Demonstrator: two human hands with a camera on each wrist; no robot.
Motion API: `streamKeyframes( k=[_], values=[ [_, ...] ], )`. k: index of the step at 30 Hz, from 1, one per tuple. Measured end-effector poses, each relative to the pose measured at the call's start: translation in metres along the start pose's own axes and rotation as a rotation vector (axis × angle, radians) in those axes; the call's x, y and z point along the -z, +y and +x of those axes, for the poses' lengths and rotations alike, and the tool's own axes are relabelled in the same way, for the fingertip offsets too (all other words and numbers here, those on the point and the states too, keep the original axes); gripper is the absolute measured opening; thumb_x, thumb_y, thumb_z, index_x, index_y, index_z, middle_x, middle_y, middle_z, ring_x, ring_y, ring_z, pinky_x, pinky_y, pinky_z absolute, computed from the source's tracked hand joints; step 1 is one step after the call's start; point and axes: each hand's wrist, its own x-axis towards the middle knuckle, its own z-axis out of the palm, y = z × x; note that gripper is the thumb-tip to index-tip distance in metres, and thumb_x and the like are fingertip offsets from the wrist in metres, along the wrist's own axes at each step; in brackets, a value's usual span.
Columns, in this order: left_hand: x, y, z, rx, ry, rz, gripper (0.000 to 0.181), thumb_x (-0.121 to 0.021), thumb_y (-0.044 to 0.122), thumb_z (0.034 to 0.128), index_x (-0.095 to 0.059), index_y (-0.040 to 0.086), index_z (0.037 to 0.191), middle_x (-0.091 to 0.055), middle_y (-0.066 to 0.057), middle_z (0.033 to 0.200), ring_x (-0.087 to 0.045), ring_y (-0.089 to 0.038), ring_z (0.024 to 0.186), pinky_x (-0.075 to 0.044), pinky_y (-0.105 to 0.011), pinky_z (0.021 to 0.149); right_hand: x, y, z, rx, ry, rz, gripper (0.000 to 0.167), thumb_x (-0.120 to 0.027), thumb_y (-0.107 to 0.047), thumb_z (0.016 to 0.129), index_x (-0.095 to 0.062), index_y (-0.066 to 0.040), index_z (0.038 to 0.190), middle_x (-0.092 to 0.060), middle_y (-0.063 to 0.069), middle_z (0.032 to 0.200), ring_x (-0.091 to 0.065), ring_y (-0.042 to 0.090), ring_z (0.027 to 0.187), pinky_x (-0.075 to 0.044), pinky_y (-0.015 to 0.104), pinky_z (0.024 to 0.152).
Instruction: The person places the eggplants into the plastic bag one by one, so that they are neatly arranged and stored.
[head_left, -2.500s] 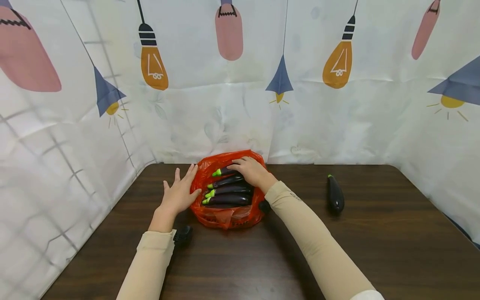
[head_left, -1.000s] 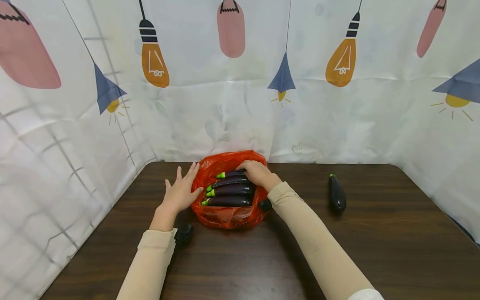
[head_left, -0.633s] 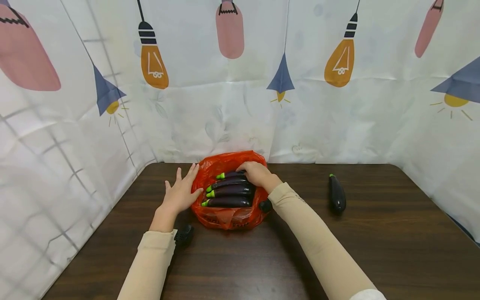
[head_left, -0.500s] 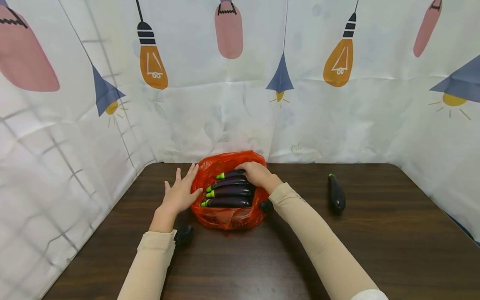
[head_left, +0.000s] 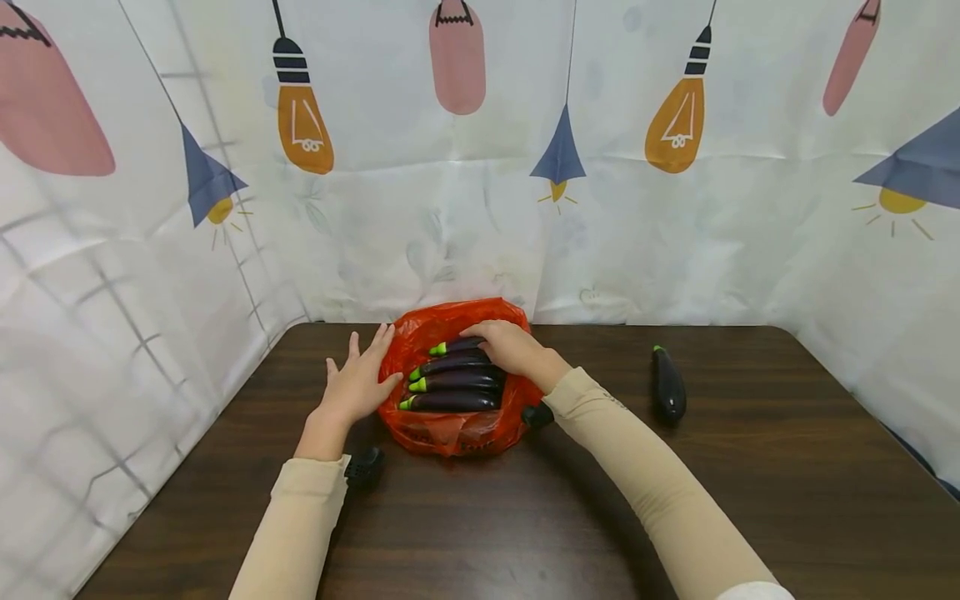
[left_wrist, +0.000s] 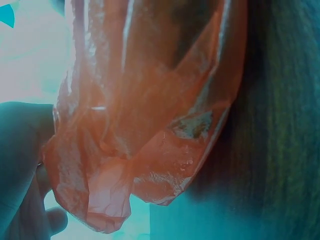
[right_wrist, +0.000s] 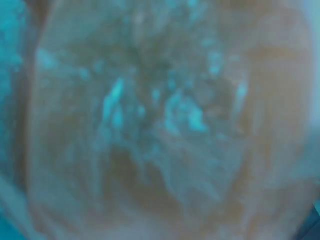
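A red plastic bag (head_left: pixel 450 437) stands with its mouth wide toward me, and several dark purple eggplants (head_left: pixel 453 401) with green stem ends lie stacked inside. My left hand (head_left: pixel 354 385) has its fingers spread and touches the bag's left side. In the left wrist view, crinkled bag film (left_wrist: pixel 150 100) fills the middle, with part of the hand (left_wrist: pixel 20 165) at the left. My right hand (head_left: pixel 513 348) reaches into the bag and grips the right part of the topmost eggplant (head_left: pixel 457 346); its fingertips are partly hidden. Blurred bag film (right_wrist: pixel 150 150) fills the right wrist view.
One more eggplant (head_left: pixel 667 386) lies on the dark wooden table (head_left: pixel 465 533) right of the bag, its stem pointing away. Behind the table hangs a white curtain (head_left: pixel 420 233) printed with lamps and bulbs.
My right hand has curled lower over the topmost eggplant, which has shifted slightly right and down in the bag. My left hand stays at the bag's left side; the view shifts slightly.
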Motion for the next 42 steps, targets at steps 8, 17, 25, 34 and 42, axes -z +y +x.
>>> streamKeyframes(
  k=[8,17,25,34,42],
  values=[
    [-0.001,-0.001,-0.001,-0.004,0.003,-0.008,0.084,-0.065,0.027,0.1003,-0.014,0.014,0.166,-0.008,-0.011,0.172,0.005,-0.049,0.153,0.007,-0.084,0.104,0.013,-0.003,-0.021,0.017,-0.009,0.033,0.039,-0.06,-0.001,0.103,-0.064,-0.008,0.14,-0.064,0.01,0.139,-0.059,0.027,0.129,-0.047,0.041,0.107],
    [-0.001,-0.001,-0.002,-0.015,0.001,-0.012,0.085,-0.065,0.028,0.1008,-0.013,0.014,0.167,-0.007,-0.011,0.172,0.007,-0.049,0.153,0.008,-0.084,0.104,0.028,-0.002,-0.052,0.065,0.028,0.041,0.039,-0.062,0.002,0.1,-0.066,-0.007,0.138,-0.065,0.013,0.135,-0.063,0.029,0.122,-0.052,0.042,0.1],
    [-0.001,0.002,0.0,-0.015,-0.003,-0.011,0.084,-0.064,0.028,0.1004,-0.014,0.013,0.166,-0.007,-0.011,0.172,0.006,-0.05,0.152,0.007,-0.084,0.104,0.033,0.003,-0.073,0.073,0.026,0.047,0.04,-0.062,0.003,0.099,-0.066,-0.007,0.138,-0.067,0.014,0.131,-0.065,0.027,0.115,-0.054,0.041,0.096],
    [-0.002,0.0,0.003,-0.014,-0.003,-0.007,0.085,-0.064,0.028,0.1004,-0.013,0.013,0.166,-0.008,-0.013,0.171,0.005,-0.051,0.152,0.006,-0.084,0.104,0.044,0.009,-0.104,0.111,0.116,0.081,0.037,-0.065,0.003,0.098,-0.069,-0.007,0.133,-0.07,0.011,0.124,-0.064,0.021,0.098,-0.052,0.034,0.079],
    [-0.001,-0.002,0.002,-0.02,-0.004,-0.006,0.085,-0.064,0.028,0.1003,-0.013,0.012,0.166,-0.008,-0.013,0.171,0.006,-0.051,0.152,0.007,-0.084,0.104,0.055,0.019,-0.13,0.1,0.139,0.092,0.038,-0.065,0.006,0.096,-0.069,-0.004,0.132,-0.069,0.011,0.127,-0.067,0.03,0.112,-0.056,0.042,0.091]
  ],
)
